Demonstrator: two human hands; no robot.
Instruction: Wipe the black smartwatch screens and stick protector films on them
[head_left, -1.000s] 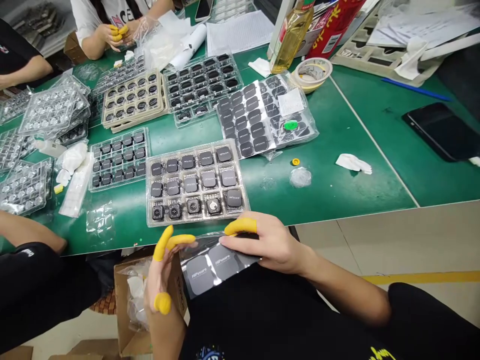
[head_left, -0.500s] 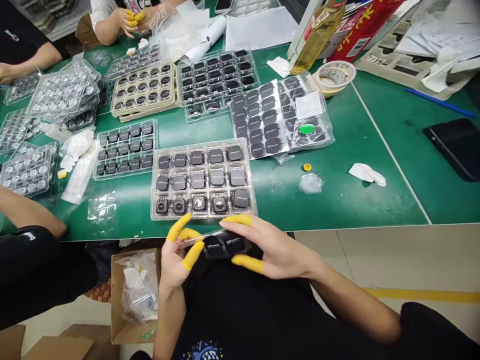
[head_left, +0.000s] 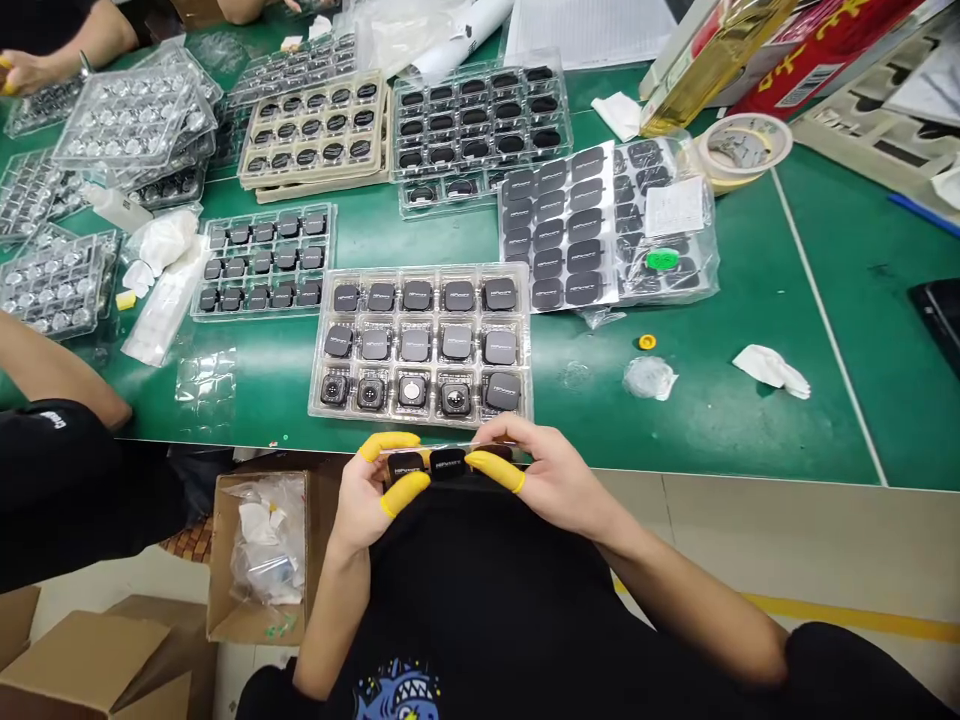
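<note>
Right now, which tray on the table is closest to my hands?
The clear tray of square black pieces, directly beyond both hands at the table's near edge; the other trays lie farther back or off left.

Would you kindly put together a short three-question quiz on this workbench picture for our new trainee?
1. True or false: both hands hold the strip of dark films at the near table edge.
2. In the clear tray before the hands, which row shows round sensor backs: A far, B middle, C near?
3. What colour are the finger cots on the left hand and right hand?

Key
1. True.
2. C: four pieces in the near row show sensor backs; the fifth is plain dark.
3. Yellow.
</note>
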